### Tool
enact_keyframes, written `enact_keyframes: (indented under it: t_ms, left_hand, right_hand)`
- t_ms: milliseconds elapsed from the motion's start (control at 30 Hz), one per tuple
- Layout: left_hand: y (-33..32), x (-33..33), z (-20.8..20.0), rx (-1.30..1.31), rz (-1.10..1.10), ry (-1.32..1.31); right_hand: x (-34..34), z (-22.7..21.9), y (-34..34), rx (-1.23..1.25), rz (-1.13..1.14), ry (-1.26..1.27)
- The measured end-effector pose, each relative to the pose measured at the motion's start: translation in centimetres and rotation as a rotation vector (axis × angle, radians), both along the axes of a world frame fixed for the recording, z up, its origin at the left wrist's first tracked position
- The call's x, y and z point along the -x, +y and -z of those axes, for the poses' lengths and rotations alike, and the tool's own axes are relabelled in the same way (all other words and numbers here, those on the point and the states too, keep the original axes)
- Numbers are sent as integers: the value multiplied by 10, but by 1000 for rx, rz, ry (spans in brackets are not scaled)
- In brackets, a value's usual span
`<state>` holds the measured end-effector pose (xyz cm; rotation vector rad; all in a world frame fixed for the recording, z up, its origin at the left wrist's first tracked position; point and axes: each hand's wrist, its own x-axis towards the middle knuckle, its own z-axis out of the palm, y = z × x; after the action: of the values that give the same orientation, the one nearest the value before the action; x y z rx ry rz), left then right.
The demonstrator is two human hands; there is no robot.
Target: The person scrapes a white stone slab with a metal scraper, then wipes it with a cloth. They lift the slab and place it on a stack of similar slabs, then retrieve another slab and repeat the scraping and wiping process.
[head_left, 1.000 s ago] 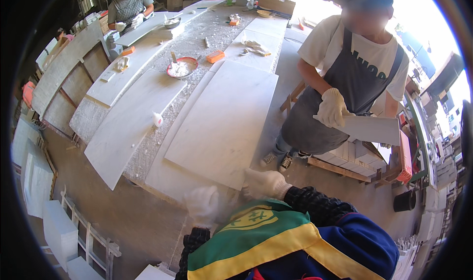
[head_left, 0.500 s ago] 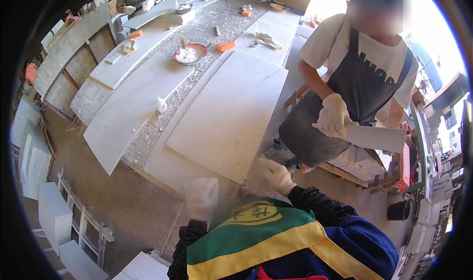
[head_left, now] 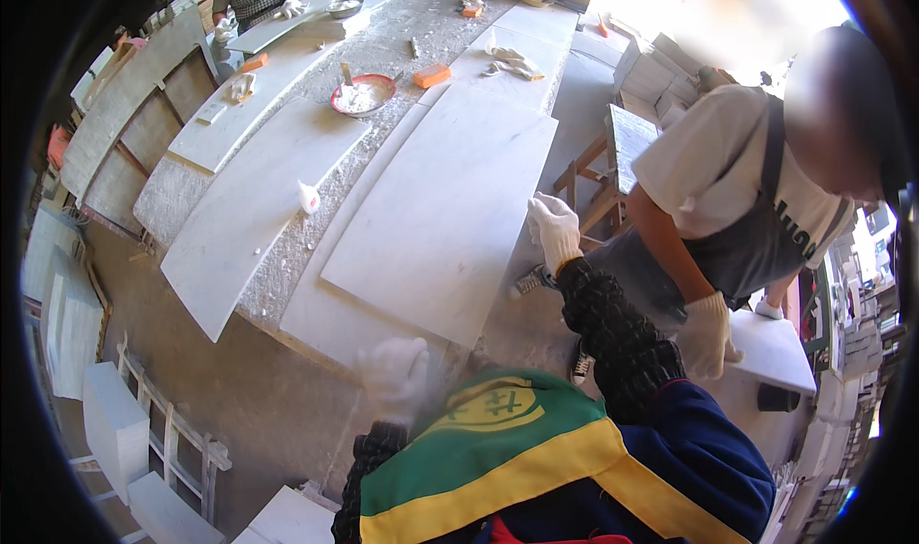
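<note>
A large pale stone slab (head_left: pixel 440 223) lies on top of another slab (head_left: pixel 311 305) on the workbench. At the upper slab's right edge is my right hand (head_left: pixel 553 226), in a white glove. Its fingers are bent and pressed together; whether they grip the edge cannot be made out. My left hand (head_left: pixel 394 377), also gloved, hovers by the near end of the slabs, its fingers curled but smeared by motion. To the left lies a curved slab (head_left: pixel 258 204), with a small white bottle (head_left: pixel 308 198) by its edge.
Close on my right a person (head_left: pixel 737 190) in a dark apron bends over a white slab (head_left: pixel 771 351). Farther along the bench are a red-rimmed bowl (head_left: pixel 388 87) of white paste, an orange block (head_left: pixel 432 75) and gloves (head_left: pixel 515 63). Stacked slabs (head_left: pixel 117 429) stand at the left.
My right hand has moved forward from the slab's near corner along its right edge. My left hand stays about where it was. The person has moved right and bent down with the white piece.
</note>
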<state>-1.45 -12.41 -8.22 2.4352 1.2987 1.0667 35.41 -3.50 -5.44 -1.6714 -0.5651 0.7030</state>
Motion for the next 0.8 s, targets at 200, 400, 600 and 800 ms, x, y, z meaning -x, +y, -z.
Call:
enact_keyframes:
  t_ms: [200, 400, 600, 800]
  left_hand:
    - [-3, 1, 4, -21, -42, -19]
    - [-3, 4, 8, -43, -45, 2]
    - [-2, 1, 6, -127, -134, -1]
    - [-2, -1, 3, -104, -142, -10]
  right_hand:
    - [9, 34, -42, 61, -130, -35]
    - [-13, 76, -144, 606, -746, -383]
    - [-32, 67, -148, 832, -682, -194]
    - [-36, 69, -99, 733, -815, -275]
